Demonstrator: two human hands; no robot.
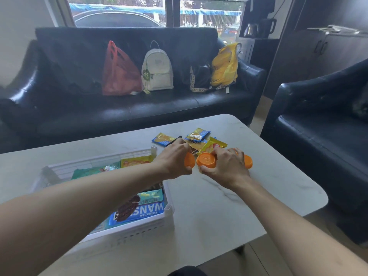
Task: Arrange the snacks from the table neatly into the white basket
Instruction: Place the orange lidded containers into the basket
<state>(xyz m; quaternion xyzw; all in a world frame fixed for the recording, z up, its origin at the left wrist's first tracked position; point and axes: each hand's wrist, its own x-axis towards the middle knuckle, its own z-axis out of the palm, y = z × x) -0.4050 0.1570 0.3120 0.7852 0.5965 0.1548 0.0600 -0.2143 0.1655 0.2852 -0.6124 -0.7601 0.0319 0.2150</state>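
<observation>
2 hands [175, 160] [225, 166] around 3 orange cups [206, 159], white basket [139, 230] alongside

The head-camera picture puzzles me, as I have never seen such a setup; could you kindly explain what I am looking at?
There is no machine here. A person wears a wide-angle camera on the head, so it looks forward and down at their own two bare arms.

The left hand grips one orange cup. The right hand curls round two more orange cups, one at each end of the hand.

They work over a pale table. On it stands a white basket that already holds several snack packets, among them a blue wafer pack. Behind the hands lies a loose pile of small snack packets, blue and yellow, not yet put away.

Further back, a dark sofa carries some bags.
</observation>
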